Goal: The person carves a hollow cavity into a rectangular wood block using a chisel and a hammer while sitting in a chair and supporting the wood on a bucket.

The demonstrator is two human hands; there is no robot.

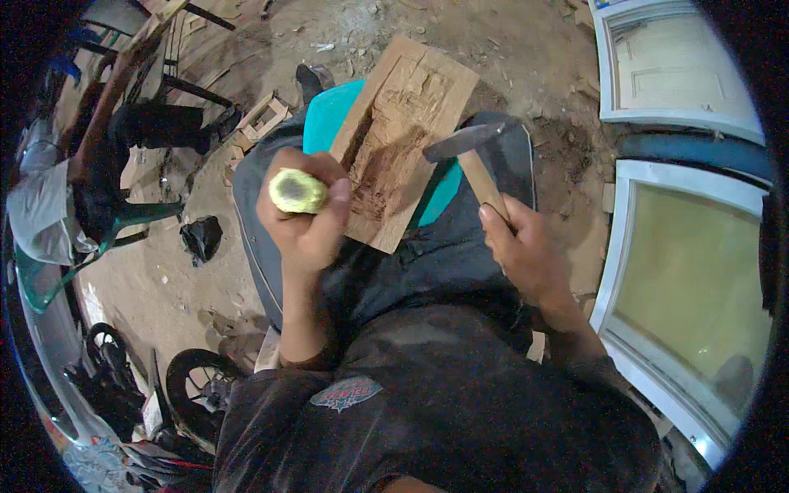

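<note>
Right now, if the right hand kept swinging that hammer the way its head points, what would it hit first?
Probably the carved wooden board. The right hand has its grip on the hammer, whose head points left over the board's hollowed middle. The yellow-handled chisel in the left hand lies farther left; depth is unclear.

The person wears a dark short-sleeved shirt (444, 394) with a small red-and-blue chest emblem (345, 393) below the bare left hand (302, 218), plus dark trousers (444, 255).

Dirt floor (509, 49); white window frames (625, 271) right.
</note>
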